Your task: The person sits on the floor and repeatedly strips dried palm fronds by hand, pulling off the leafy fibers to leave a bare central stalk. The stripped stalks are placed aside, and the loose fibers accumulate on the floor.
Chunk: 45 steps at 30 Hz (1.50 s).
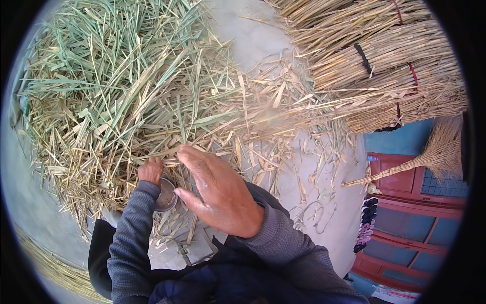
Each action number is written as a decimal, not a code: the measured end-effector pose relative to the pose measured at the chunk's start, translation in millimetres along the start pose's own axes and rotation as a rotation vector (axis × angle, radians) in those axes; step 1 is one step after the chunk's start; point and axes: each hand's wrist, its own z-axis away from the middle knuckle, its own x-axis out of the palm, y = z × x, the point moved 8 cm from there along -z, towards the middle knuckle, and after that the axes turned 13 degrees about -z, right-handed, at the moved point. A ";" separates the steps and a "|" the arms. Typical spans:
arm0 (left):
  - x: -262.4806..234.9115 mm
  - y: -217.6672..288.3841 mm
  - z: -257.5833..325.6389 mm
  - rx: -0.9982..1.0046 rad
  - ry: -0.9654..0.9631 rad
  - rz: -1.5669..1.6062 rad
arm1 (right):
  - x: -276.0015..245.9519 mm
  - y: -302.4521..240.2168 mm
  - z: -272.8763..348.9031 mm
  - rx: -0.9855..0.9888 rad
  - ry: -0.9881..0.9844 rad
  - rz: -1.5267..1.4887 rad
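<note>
My left hand (151,170) is at the near edge of a large heap of green and tan reed leaves (121,96). Its fingers are curled closed; what they hold, if anything, is lost among the dry leaves and stalks. Just below that hand is a round bowl-like container (166,196), its inside brownish and partly covered by my left wrist. Closer to the camera, my right hand (223,195) is raised over the scene with fingers stretched forward and thumb apart. Nothing shows in it. Long dry stalks (298,110) stretch from near the hands toward the right.
Tied bundles of reed stalks (374,61) lie at the upper right. A straw broom (420,161) is by a red door (405,202), with a row of shoes (365,225) beside it. Leaf scraps are scattered over the pale floor (324,223). More stalks (55,271) lie at lower left.
</note>
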 end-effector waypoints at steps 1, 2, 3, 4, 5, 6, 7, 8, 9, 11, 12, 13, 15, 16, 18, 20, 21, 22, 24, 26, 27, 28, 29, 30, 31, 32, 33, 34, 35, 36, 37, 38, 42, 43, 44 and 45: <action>-42.4 -15.8 -8.7 -0.101 0.201 -0.049 | -12.6 -1.0 2.2 -0.039 0.056 0.004; -72.3 -17.4 -13.1 -0.055 0.292 -0.076 | -25.9 2.9 5.7 -0.036 0.094 0.011; -104.3 -20.3 -11.9 -0.044 0.465 -0.122 | -40.0 10.0 9.8 -0.027 0.134 0.013; -120.7 -17.0 -13.0 -0.019 0.479 -0.127 | -62.0 16.4 16.0 -0.071 0.216 0.079; -132.2 -14.3 -11.3 0.039 0.487 -0.131 | -84.6 40.3 21.5 0.032 0.290 0.042; -141.8 -17.4 -9.1 0.070 0.508 -0.095 | -107.8 66.5 28.1 0.071 0.382 -0.090; -150.5 -18.6 -4.3 0.103 0.563 -0.062 | -127.4 98.6 38.8 0.127 0.458 -0.248; -152.3 -25.4 -2.8 0.086 0.551 -0.067 | -140.9 130.9 47.7 0.124 0.500 -0.307; -150.8 -32.6 -2.9 0.060 0.517 -0.074 | -148.4 178.7 63.9 0.285 0.543 -0.339; -146.7 -44.2 0.1 0.035 0.485 -0.087 | -159.7 269.0 101.0 0.455 0.600 -0.323; -149.4 -44.7 3.8 0.105 0.538 -0.025 | -163.9 313.0 121.0 0.540 0.631 -0.280; -153.3 -46.1 7.4 0.171 0.598 0.033 | -172.7 351.3 133.2 0.525 0.707 -0.272; -150.6 -56.9 8.8 0.127 0.538 0.100 | -188.0 418.7 165.7 0.611 0.915 -0.309; -160.1 -62.3 16.4 0.102 0.656 0.141 | -194.0 439.1 171.1 0.555 0.942 -0.404; -155.0 -69.5 18.3 0.035 0.513 0.083 | -202.9 473.9 174.8 0.612 1.051 -0.638; -150.9 -80.5 25.9 -0.045 0.400 0.086 | -214.5 481.3 163.6 0.537 1.116 -0.772; -153.6 -84.4 34.6 -0.063 0.422 0.062 | -216.2 482.2 157.1 0.520 1.138 -0.850; -153.6 -88.4 42.0 -0.071 0.413 0.064 | -221.4 481.2 151.7 0.532 1.151 -0.839; -152.5 -96.0 60.6 -0.060 0.410 0.065 | -226.8 479.3 141.9 0.570 1.138 -0.852; -143.8 -106.6 79.3 -0.086 0.329 0.061 | -235.6 472.4 137.5 0.510 1.144 -0.843; -140.3 -110.1 88.0 -0.079 0.299 0.039 | -243.5 466.4 132.6 0.451 1.128 -0.804; -141.3 -114.9 99.1 -0.090 0.328 0.030 | -250.7 461.6 132.3 0.444 1.150 -0.758; -141.7 -119.9 105.9 -0.100 0.336 0.040 | -259.8 451.0 128.0 0.393 1.110 -0.676; -141.7 -125.5 115.8 -0.127 0.344 0.059 | -270.5 440.2 127.0 0.392 1.090 -0.583; -141.2 -130.5 121.8 -0.145 0.328 0.056 | -281.6 425.5 123.2 0.337 1.065 -0.543; -142.4 -133.0 128.9 -0.146 0.332 0.066 | -292.5 409.0 119.8 0.324 1.045 -0.466; -144.4 -135.9 135.3 -0.156 0.335 0.076 | -302.6 390.2 114.5 0.280 1.013 -0.470; -149.7 -136.3 141.5 -0.148 0.370 0.085 | -312.1 368.7 109.6 0.250 0.985 -0.454; -152.5 -138.3 146.6 -0.178 0.359 0.066 | -315.9 349.3 104.2 0.241 0.966 -0.521; -155.9 -138.5 151.0 -0.183 0.339 0.064 | -319.0 319.8 95.8 0.183 0.925 -0.437; -160.4 -137.6 154.9 -0.191 0.319 0.064 | -319.3 292.3 87.3 0.146 0.891 -0.437; -168.6 -136.4 158.5 -0.197 0.326 0.062 | -316.5 261.9 75.8 0.081 0.836 -0.469; -230.1 -124.6 179.4 -0.107 0.602 0.195 | -280.5 146.0 39.4 -0.009 0.732 -0.503; -245.3 -123.0 184.0 -0.107 0.659 0.207 | -266.6 120.1 32.3 -0.012 0.725 -0.510; -260.4 -120.7 189.9 -0.088 0.731 0.219 | -250.6 94.9 24.8 -0.034 0.702 -0.536; -268.0 -122.8 191.8 -0.129 0.721 0.235 | -233.6 71.4 17.5 -0.056 0.682 -0.554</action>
